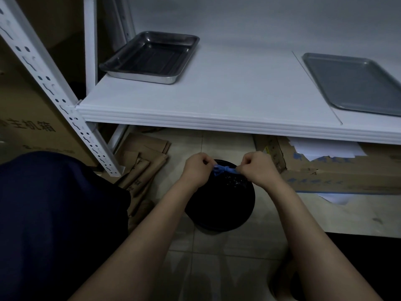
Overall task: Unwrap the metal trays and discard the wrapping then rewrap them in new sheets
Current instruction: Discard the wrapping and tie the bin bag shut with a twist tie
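Trouser leg (54,213): dark blue cloth, smooth, lower left of the frame.
Floor (217,268): pale glazed tiles, hard and flat, bottom centre.
Left hand (196,170): centre of the frame, fingers curled, thumb and fingertips pinching the left end of the wrapping.
Right hand (258,168): just beside the left, same curl, pinching the right end.
Wrapping (223,170): blue, thin, crumpled into a twisted strip, stretched between both hands above the far side of the bin; film or paper, hard to tell in this dim light.
Risk at the wrapping: likely to tear if pulled harder; light enough to drift onto the tiles if let go this close to the rim.
Bin (219,213): round, black, lined with a glossy crinkled bag, directly under the hands; probably easy to tip with a careless forearm.
Cardboard (143,161): brown, matte, flattened and folded, left of the bin.
Box (336,174): brown corrugated board with blue print, right of centre, white sheets (325,148) lying on it; thin, easily creased if snatched.
Shelf (217,101): white, smooth, ribbed front edge, across the middle.
Deep tray (149,57): upper left, bare shiny steel, raised walls, rolled rim; slippery on the smooth shelf, close to its left edge.
Flat tray (353,83): upper right, dull grey metal, shallow, rounded corners, bare, partly cut off by the frame edge.
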